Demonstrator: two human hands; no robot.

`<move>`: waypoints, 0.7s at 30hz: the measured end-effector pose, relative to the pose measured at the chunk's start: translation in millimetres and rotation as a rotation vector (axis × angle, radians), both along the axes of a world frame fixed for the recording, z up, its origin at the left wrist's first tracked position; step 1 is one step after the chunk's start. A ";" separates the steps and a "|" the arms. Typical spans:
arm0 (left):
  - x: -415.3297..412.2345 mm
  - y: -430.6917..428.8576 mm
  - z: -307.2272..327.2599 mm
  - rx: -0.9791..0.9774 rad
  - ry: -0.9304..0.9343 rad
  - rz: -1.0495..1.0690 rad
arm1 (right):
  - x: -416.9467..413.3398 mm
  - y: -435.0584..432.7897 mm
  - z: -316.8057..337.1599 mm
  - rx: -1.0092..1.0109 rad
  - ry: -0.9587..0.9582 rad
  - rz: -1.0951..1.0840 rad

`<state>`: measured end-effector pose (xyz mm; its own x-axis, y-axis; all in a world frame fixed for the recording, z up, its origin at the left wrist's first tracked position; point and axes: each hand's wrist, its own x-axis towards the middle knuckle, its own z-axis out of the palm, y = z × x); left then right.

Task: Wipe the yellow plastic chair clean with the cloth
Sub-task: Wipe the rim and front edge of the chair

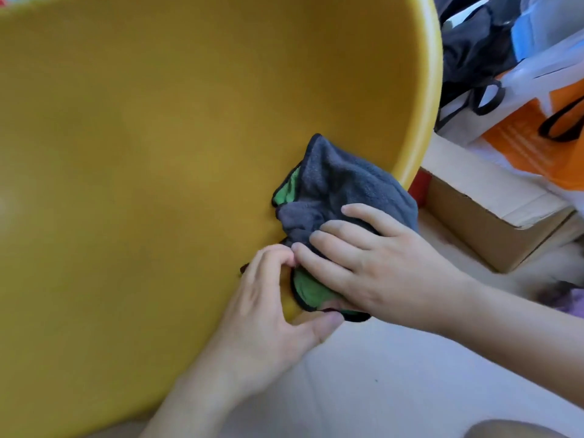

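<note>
The yellow plastic chair (164, 147) fills most of the view, its curved rim running down the right side. A grey cloth with a green underside (341, 188) is bunched over that rim, low on the right. My right hand (376, 263) lies flat on the cloth and presses it against the chair, fingers spread over the grey side. My left hand (268, 314) grips the chair's rim just below the cloth, thumb under the edge and fingertips touching the cloth's green fold.
A cardboard box (486, 216) stands on the pale floor (395, 390) right of the chair. Behind it lie an orange and white plastic bag (537, 128) and dark fabric (474, 49). A small purple thing (575, 298) is at the right edge.
</note>
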<state>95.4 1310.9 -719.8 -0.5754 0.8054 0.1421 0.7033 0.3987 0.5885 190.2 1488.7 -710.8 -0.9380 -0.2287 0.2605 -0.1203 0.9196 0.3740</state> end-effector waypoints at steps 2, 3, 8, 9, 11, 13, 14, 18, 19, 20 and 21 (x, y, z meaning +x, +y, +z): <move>2.5 1.0 -14.4 -0.059 0.223 -0.046 | -1.0 10.7 -0.1 -0.008 0.069 0.079; 3.2 1.0 -17.9 -0.093 0.308 -0.049 | 0.2 17.6 3.0 0.001 0.081 0.132; 5.0 0.6 -16.5 -0.233 0.428 -0.042 | 7.6 89.4 44.6 0.004 0.153 0.089; 4.0 0.1 -13.7 -0.248 0.426 -0.047 | 6.0 95.1 52.3 -0.061 0.195 0.020; 4.2 3.3 -3.6 -0.241 0.412 -0.035 | -0.9 79.0 51.7 -0.244 0.298 -0.091; 6.1 19.7 11.3 -0.151 0.377 -0.056 | -5.2 45.3 31.6 -0.451 0.368 -0.157; 6.2 32.2 17.1 -0.112 0.368 -0.088 | -5.6 30.3 21.9 -0.511 0.398 -0.160; 3.7 75.9 17.0 -0.062 0.404 -0.135 | -4.5 19.0 9.8 -0.568 0.734 -0.194; 3.0 78.6 13.9 -0.032 0.368 -0.151 | -7.8 21.7 14.1 -0.572 0.773 -0.244; 2.8 79.0 12.0 -0.007 0.326 -0.165 | -12.8 21.6 17.4 -0.572 0.773 -0.305; 2.8 78.5 11.0 0.013 0.294 -0.176 | -17.7 19.4 19.7 -0.565 0.769 -0.380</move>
